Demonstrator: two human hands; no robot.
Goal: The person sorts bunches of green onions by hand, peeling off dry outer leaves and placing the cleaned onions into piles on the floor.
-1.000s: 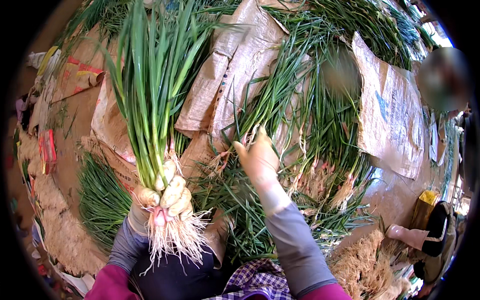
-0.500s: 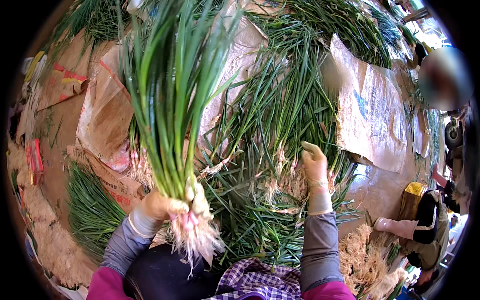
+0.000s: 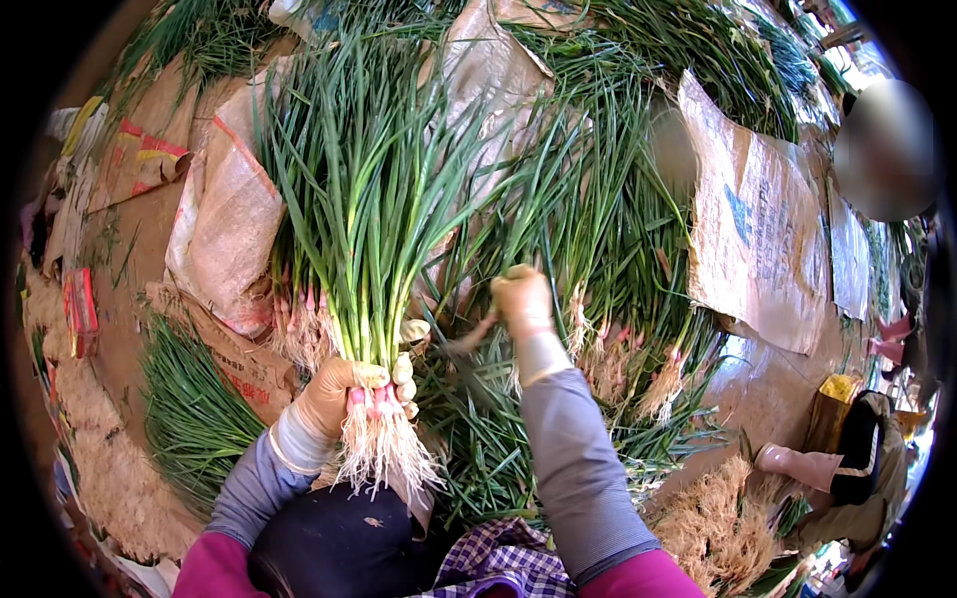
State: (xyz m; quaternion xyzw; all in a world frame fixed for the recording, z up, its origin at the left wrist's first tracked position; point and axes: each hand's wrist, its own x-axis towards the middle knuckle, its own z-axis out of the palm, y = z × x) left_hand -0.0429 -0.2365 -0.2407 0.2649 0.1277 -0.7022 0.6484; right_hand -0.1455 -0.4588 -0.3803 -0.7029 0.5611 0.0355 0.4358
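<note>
My left hand [image 3: 344,394], in a tan glove, grips a thick bunch of green onions [image 3: 364,209] near the white bulbs, with the roots [image 3: 384,458] hanging below my fist and the leaves standing upright. My right hand [image 3: 523,299], also gloved, is closed around a few green onion stalks pulled from the loose pile of green onions [image 3: 608,249] lying on the ground in front of me. The two hands are about a hand's width apart.
Woven sacks [image 3: 224,224] and brown paper lie under and between the heaps. Another sack [image 3: 763,239] is at the right. A second green heap [image 3: 194,419] lies at lower left. Trimmed roots [image 3: 723,523] pile up at lower right beside a seated person [image 3: 857,458].
My right hand has come back left from the far pile toward the bunch, holding stalks. My left hand has kept the bunch upright and shifted a little to the right.
</note>
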